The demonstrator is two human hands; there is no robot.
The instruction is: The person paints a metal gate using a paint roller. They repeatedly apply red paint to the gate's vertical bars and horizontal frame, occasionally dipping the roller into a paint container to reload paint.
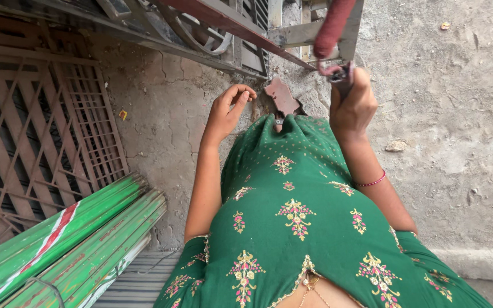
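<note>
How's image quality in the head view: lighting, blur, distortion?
Head view: soft, even daylight, no hard shadows or glare; strong wide-angle bending at the edges, curving the metal grille and green bars; the right hand gripping a paint roller and the empty left hand are reasonably sharp; the roller looks slightly soft near the top edge.

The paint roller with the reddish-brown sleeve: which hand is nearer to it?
Right. The right hand is wrapped around the handle of the paint roller, directly below its sleeve. The left hand is off to the side, curled and holding nothing, apart from it.
</note>
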